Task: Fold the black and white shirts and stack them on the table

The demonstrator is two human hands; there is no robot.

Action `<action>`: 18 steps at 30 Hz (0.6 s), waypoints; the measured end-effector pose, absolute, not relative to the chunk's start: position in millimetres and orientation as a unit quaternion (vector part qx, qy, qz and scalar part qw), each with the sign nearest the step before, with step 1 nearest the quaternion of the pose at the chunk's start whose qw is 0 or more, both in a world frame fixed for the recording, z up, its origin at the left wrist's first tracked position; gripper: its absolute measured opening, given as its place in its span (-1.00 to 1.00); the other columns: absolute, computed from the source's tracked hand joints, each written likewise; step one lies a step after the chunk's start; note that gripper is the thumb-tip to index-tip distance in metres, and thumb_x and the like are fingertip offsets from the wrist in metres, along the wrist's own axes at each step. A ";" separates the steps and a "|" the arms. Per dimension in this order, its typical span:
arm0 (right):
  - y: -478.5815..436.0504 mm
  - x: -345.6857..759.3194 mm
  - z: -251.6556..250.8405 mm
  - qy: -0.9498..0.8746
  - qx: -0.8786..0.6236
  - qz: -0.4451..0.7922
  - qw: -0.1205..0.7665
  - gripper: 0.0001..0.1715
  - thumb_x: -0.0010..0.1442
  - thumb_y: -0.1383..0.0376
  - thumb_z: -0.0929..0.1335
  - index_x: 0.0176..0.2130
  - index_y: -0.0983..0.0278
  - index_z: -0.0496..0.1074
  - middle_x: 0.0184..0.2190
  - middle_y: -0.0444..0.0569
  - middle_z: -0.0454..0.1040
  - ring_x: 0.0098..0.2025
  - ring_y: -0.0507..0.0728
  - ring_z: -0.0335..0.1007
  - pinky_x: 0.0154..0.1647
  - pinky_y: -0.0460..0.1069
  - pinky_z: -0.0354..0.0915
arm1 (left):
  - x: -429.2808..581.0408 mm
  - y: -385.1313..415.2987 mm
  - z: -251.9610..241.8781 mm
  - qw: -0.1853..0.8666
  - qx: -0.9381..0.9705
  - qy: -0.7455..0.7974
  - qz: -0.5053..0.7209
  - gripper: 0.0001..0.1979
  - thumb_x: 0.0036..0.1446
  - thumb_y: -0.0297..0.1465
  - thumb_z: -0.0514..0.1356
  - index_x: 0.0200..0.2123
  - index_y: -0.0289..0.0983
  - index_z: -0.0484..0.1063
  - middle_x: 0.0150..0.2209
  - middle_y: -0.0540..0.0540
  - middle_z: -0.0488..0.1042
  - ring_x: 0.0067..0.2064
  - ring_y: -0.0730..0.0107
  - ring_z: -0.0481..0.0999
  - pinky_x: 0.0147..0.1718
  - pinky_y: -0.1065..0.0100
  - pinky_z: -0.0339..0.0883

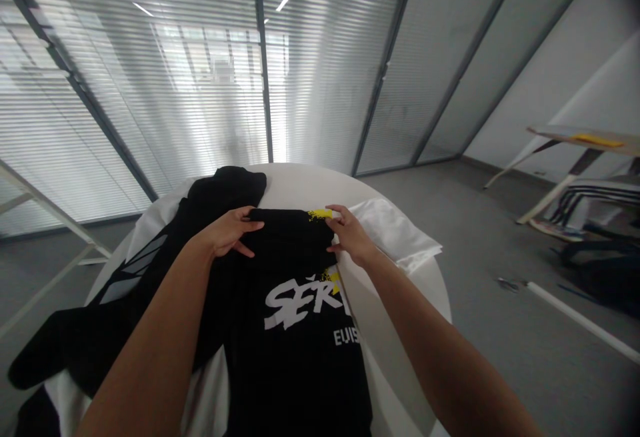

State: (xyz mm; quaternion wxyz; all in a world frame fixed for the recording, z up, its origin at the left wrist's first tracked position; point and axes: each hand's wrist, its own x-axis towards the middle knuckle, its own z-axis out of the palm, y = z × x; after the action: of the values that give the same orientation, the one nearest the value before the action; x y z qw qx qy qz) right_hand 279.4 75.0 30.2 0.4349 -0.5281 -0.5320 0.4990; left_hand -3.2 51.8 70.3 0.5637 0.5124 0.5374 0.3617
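A black T-shirt (300, 377) with white lettering and yellow patches lies lengthwise on a round white table (305, 184). Its far end is folded over into a narrow band. At the left corner of that fold, my left hand (231, 232) pinches the cloth between thumb and fingers. My right hand (350, 232) grips the opposite corner, beside a yellow patch. Left of the shirt, partly behind my left forearm, lies a black garment (150, 270) with grey stripes. White cloth (395, 230) spreads out on the right, near my right hand.
Glass partitions with blinds (320, 77) stand behind the table. On the right are a wooden-topped table (590, 136) with a yellow item, and a white pole (580, 320) over the grey floor. A white metal frame (55, 214) stands at left.
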 end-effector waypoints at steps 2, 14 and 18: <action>76.0 278.0 25.5 -0.541 -0.535 0.491 0.424 -0.52 0.14 0.06 0.32 0.05 0.04 0.29 -0.19 -0.06 0.36 -0.22 0.14 0.34 -0.57 -0.02 0.48 | -3.2 52.0 68.1 0.577 0.508 0.525 0.364 -0.46 -0.12 -0.31 0.42 -0.02 -0.22 0.41 -0.04 -0.19 0.45 -0.11 0.12 0.50 -0.51 0.24 0.58; 75.4 277.4 26.5 -0.556 -0.531 0.475 0.427 -0.35 0.19 -0.05 0.25 0.20 0.03 0.06 -0.11 0.00 0.37 -0.26 0.15 0.36 -0.57 0.02 0.47 | 1.1 51.6 66.7 0.554 0.523 0.491 0.423 -0.57 -0.11 -0.33 0.42 -0.12 -0.23 0.46 -0.06 -0.14 0.46 -0.04 0.09 0.49 -0.41 0.09 0.60; 76.0 279.5 33.3 -0.484 -0.587 0.506 0.406 -0.24 0.08 0.04 0.35 0.20 0.16 0.13 0.00 0.13 0.38 -0.19 0.21 0.38 -0.55 0.02 0.45 | 2.7 52.6 63.5 0.544 0.530 0.493 0.425 -0.57 -0.10 -0.32 0.41 -0.12 -0.23 0.46 -0.06 -0.14 0.46 -0.05 0.09 0.49 -0.42 0.11 0.60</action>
State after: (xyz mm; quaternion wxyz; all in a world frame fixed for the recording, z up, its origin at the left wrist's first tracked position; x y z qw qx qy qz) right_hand 279.5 76.0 33.3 0.4065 -0.5871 -0.4840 0.5058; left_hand 2.7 52.6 63.5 0.5440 0.5296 0.4933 0.4245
